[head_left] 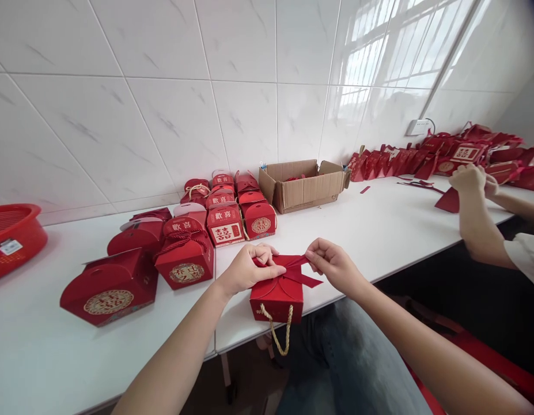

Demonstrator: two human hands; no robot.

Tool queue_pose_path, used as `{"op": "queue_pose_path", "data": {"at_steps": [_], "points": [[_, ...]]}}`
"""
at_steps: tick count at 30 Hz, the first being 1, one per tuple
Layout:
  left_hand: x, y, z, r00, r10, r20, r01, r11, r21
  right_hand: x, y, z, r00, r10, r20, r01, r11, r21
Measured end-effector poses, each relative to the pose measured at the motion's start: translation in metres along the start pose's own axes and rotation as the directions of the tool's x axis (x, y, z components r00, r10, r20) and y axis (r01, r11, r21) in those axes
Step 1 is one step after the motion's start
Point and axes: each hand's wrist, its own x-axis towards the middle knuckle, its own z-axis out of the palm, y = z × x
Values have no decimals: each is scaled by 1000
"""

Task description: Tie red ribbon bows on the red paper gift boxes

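Observation:
A red gift box [277,300] with a twisted gold rope handle [280,340] sits at the table's front edge, the rope hanging over it. Across its top runs a dark red ribbon [307,279], crossed near the middle, with one cut tail pointing right. My left hand [253,268] is closed on the ribbon at the box's upper left, its thumb pressed near the crossing. Between the thumb and fingers of my right hand [329,259], another ribbon end is pinched and drawn out to the right. Whether the crossing is knotted I cannot tell.
Several red boxes [226,225] stand in rows at left. Behind is an open cardboard carton [310,193]; a red plastic basket [16,236] is far left. At right a co-worker's hands [469,181] are raised near scissors [420,184] and piled red boxes [461,153].

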Motion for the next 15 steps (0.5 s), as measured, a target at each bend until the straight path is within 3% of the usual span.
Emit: {"op": "queue_pose_path", "data": {"at_steps": [4,8,15], "points": [[0,4,0,1000,-3,-5,3,1000,-2,-6,6,1,994,101,29,-101,995,9],[-2,7,0,1000,17,-8,-17,1000,11,-17,5,0,950,231,210,-217,972,-87],[-4,8,3,995,41,-91,-34,997,75,-29,-9,6,949,138,284,-136,990,-27]]}}
